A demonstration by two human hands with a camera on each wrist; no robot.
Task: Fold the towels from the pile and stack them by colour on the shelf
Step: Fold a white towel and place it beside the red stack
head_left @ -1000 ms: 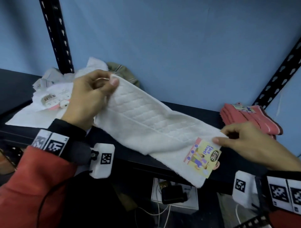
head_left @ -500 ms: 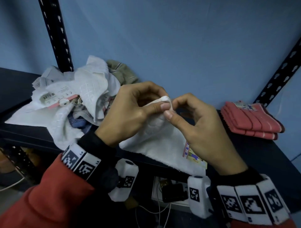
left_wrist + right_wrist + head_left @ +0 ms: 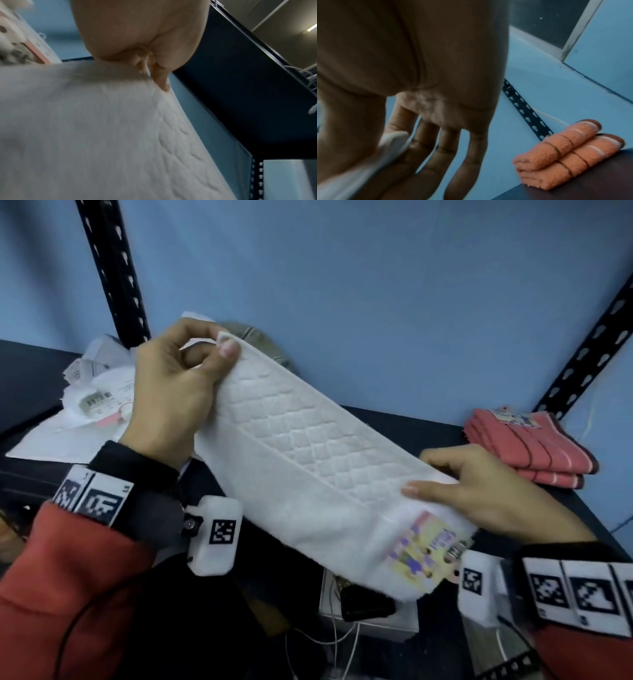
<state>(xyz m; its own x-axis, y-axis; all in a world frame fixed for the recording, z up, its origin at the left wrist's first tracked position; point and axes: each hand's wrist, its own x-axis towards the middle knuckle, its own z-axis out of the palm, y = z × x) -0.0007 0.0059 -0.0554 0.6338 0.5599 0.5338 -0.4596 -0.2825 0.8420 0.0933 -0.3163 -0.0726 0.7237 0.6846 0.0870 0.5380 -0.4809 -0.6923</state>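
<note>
Blue wall behind, dark shelf (image 3: 404, 436) below: white quilted towel (image 3: 308, 474) held taut in air, long axis running from left hand (image 3: 178, 392) pinching far-left corner to right hand (image 3: 479, 491) pinching near-right end, beside red towel stack (image 3: 527, 446).

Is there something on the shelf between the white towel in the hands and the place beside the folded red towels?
Nothing visible: the dark shelf left of the red towels shows bare, below the held white towel.
</note>
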